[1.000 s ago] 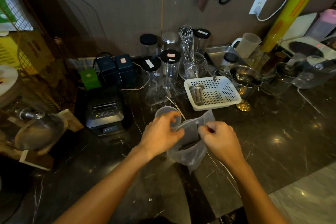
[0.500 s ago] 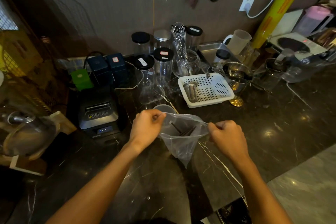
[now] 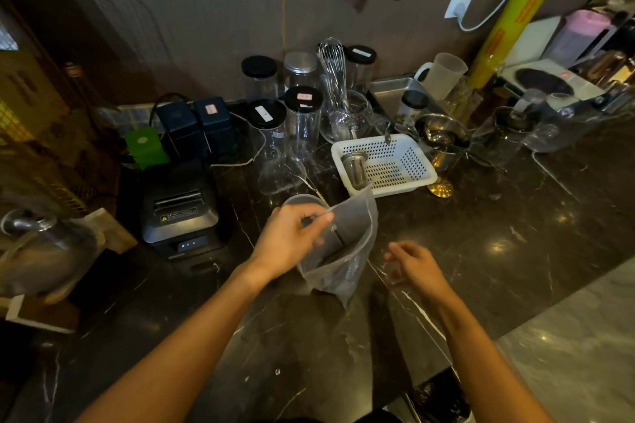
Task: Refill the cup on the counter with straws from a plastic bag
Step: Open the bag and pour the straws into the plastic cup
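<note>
A clear plastic bag (image 3: 347, 251) hangs above the dark marble counter (image 3: 515, 233), its mouth open and turned up. Dark straws (image 3: 338, 242) show through its side. My left hand (image 3: 288, 239) pinches the bag's left rim and holds it up. Just behind that hand stands the clear plastic cup (image 3: 302, 200), partly hidden by my fingers. My right hand (image 3: 412, 266) is off the bag, a little to its right and lower, fingers loosely apart and holding nothing.
A white perforated basket (image 3: 409, 178) with a metal cup sits right behind the bag. Jars, a whisk (image 3: 333, 65) and glassware crowd the back. A black receipt printer (image 3: 180, 209) stands at left. Steel bowls and appliances fill the right rear.
My right hand has let go of the bag's right rim and dropped back to the right. The bag now hangs from my left hand alone, its free side standing up.
</note>
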`<act>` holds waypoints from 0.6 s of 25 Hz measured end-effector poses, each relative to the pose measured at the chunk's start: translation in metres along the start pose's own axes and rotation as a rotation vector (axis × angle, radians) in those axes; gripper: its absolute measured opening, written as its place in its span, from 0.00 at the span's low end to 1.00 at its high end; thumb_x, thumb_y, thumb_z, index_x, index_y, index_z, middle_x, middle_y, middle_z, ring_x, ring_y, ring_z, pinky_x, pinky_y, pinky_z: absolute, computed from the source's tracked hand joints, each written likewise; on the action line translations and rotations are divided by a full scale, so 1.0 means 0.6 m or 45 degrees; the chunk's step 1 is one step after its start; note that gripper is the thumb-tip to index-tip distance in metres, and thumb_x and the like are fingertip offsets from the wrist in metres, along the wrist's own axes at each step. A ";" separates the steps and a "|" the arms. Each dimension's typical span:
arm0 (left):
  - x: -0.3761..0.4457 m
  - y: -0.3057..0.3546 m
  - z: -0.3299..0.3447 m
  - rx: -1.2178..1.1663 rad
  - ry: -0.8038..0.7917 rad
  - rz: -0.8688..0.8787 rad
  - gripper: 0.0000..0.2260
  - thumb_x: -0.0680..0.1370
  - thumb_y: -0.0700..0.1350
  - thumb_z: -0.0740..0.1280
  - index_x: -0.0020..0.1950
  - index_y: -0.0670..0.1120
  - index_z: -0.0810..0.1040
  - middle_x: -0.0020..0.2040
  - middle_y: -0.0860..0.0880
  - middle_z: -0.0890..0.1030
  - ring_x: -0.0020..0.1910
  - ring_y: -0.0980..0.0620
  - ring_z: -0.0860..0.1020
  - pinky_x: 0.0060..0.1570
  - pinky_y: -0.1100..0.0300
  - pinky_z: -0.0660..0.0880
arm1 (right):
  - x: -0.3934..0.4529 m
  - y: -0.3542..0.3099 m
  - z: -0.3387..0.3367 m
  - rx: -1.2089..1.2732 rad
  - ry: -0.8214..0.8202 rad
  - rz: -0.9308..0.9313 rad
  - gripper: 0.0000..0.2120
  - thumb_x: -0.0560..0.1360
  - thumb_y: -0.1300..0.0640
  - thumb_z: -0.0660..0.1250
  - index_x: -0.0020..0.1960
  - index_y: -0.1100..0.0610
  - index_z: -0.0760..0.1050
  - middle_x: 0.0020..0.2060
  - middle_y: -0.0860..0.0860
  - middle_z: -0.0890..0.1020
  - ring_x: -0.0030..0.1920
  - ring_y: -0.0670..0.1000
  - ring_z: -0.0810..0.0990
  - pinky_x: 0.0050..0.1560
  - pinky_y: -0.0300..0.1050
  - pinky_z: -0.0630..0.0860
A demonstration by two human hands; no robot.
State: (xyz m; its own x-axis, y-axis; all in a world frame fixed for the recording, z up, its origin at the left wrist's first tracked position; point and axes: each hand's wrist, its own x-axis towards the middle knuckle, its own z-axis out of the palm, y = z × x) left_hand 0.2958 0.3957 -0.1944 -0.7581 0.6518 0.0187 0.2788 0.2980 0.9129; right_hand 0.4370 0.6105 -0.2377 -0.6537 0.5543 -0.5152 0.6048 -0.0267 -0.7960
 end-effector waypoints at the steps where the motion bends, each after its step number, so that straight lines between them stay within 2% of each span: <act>1: 0.002 0.004 0.003 -0.029 -0.010 0.013 0.08 0.83 0.50 0.67 0.54 0.51 0.86 0.46 0.52 0.87 0.41 0.56 0.87 0.41 0.56 0.84 | 0.023 0.015 0.006 0.063 -0.065 0.072 0.11 0.86 0.52 0.63 0.64 0.57 0.76 0.57 0.60 0.82 0.48 0.58 0.86 0.48 0.55 0.86; 4: 0.011 0.021 0.012 -0.112 0.008 -0.010 0.08 0.83 0.47 0.67 0.55 0.47 0.85 0.47 0.48 0.87 0.42 0.51 0.87 0.39 0.61 0.82 | 0.091 0.050 0.023 0.486 -0.247 0.251 0.16 0.86 0.55 0.62 0.70 0.62 0.74 0.65 0.66 0.80 0.46 0.59 0.84 0.41 0.53 0.85; 6: 0.018 0.036 0.016 -0.158 0.014 -0.031 0.08 0.83 0.45 0.68 0.55 0.46 0.85 0.48 0.46 0.87 0.42 0.48 0.87 0.37 0.60 0.82 | 0.114 0.057 0.025 0.662 -0.333 0.264 0.16 0.85 0.56 0.61 0.69 0.62 0.76 0.67 0.65 0.81 0.49 0.59 0.83 0.48 0.54 0.84; 9: 0.030 0.055 0.019 -0.202 -0.008 -0.020 0.07 0.83 0.44 0.68 0.56 0.46 0.85 0.50 0.47 0.87 0.43 0.46 0.88 0.37 0.60 0.83 | 0.130 0.053 0.023 0.832 -0.397 0.257 0.15 0.82 0.56 0.61 0.63 0.59 0.81 0.59 0.59 0.87 0.52 0.60 0.83 0.61 0.58 0.78; 11: 0.043 0.071 0.022 -0.242 -0.015 0.001 0.08 0.82 0.43 0.68 0.56 0.44 0.85 0.50 0.46 0.87 0.42 0.45 0.88 0.38 0.58 0.84 | 0.138 0.046 0.016 0.920 -0.461 0.241 0.18 0.74 0.52 0.68 0.60 0.59 0.83 0.51 0.58 0.89 0.49 0.59 0.81 0.57 0.57 0.80; 13: 0.058 0.084 0.024 -0.294 0.007 0.006 0.07 0.81 0.42 0.68 0.56 0.45 0.85 0.49 0.45 0.88 0.41 0.43 0.88 0.38 0.56 0.85 | 0.148 0.035 0.010 0.960 -0.492 0.251 0.17 0.67 0.50 0.74 0.52 0.58 0.88 0.47 0.58 0.88 0.45 0.58 0.79 0.49 0.54 0.83; 15: 0.074 0.094 0.021 -0.325 0.011 0.036 0.07 0.80 0.43 0.68 0.56 0.46 0.85 0.49 0.43 0.88 0.40 0.42 0.88 0.37 0.54 0.85 | 0.156 0.034 0.004 1.014 -0.539 0.261 0.12 0.71 0.53 0.71 0.49 0.58 0.87 0.45 0.58 0.86 0.41 0.55 0.79 0.44 0.51 0.84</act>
State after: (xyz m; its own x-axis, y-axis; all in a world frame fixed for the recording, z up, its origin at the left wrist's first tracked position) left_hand 0.2857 0.4503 -0.1472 -0.7573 0.6513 0.0482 0.1430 0.0934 0.9853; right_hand 0.3871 0.6599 -0.3027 -0.7753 0.1294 -0.6182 0.3380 -0.7419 -0.5791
